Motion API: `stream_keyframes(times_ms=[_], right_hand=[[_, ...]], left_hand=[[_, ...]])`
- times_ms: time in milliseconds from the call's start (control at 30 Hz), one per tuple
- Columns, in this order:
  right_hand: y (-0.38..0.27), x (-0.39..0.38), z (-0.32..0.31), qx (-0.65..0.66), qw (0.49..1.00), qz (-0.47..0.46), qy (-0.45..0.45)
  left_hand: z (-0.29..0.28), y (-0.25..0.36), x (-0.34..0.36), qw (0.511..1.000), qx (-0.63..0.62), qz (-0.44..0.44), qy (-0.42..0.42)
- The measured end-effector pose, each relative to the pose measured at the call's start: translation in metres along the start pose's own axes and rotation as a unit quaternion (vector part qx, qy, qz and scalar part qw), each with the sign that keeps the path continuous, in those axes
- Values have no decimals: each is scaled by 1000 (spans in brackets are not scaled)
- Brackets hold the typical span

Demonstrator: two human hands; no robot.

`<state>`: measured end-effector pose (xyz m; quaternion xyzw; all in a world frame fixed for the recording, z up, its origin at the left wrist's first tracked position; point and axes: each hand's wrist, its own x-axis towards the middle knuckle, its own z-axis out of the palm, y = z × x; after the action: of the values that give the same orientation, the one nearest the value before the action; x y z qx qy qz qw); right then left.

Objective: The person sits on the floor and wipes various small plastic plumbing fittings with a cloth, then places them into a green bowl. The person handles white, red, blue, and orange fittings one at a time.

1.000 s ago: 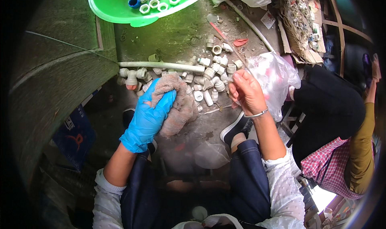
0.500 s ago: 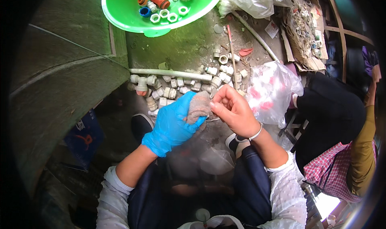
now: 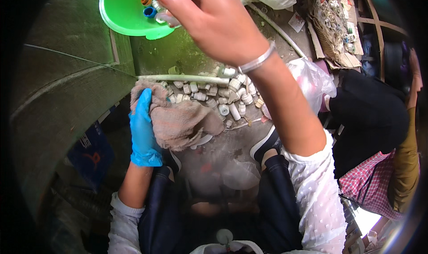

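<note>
My left hand (image 3: 145, 131), in a blue glove, grips a bunched grey-brown cloth (image 3: 185, 122), whose loose end hangs to the right. Under and beyond the cloth is a pile of white and cream plastic pipe fittings (image 3: 224, 109). My bare right hand (image 3: 225, 24), with a bracelet at the wrist, reaches over the right side of a bright green basin (image 3: 120, 11). Its fingers are partly cut off by the upper edge, so whether they hold anything is unclear. In the basin, a blue fitting (image 3: 150, 11) and an orange one (image 3: 146, 1) show.
A white pipe (image 3: 191, 79) lies behind the pile. Clear plastic bags (image 3: 307, 78) lie to the right, near a seated person's dark-clad leg (image 3: 372, 107). Farther right, cardboard (image 3: 336, 29) bears many small rings. A dark curved wall (image 3: 67, 71) stands left.
My right hand has left the cloth and moved forward over the basin. My left hand has shifted left with the cloth, which now hangs looser.
</note>
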<state>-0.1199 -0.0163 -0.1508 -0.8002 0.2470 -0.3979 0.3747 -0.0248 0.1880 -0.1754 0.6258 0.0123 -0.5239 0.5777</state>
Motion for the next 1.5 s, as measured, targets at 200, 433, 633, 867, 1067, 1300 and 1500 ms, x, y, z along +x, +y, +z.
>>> stream_keyframes(times_ms=[200,433,633,867,1067,1300,1500], right_hand=[[19,-9,-52,-180,971,153,-47],[67,-152,-55,-376,787,410,-266],[81,-173,-70,-364,823,401,-168],[100,-132,-77,-446,878,168,-47],[115,-117,-2,-382,907,88,-155],[115,-113,3,-365,915,99,-143],[42,-84,-42,-159,896,396,-125]], left_hand=[[7,-11,-11,998,17,-44,-28],[9,-14,-9,998,-23,-56,-6],[7,-23,-7,996,27,-79,-41],[18,-19,-12,993,35,-105,-31],[23,-16,-12,991,-21,-127,-45],[4,-14,-7,989,-12,-130,-69],[-12,-18,5,994,52,-23,-91]])
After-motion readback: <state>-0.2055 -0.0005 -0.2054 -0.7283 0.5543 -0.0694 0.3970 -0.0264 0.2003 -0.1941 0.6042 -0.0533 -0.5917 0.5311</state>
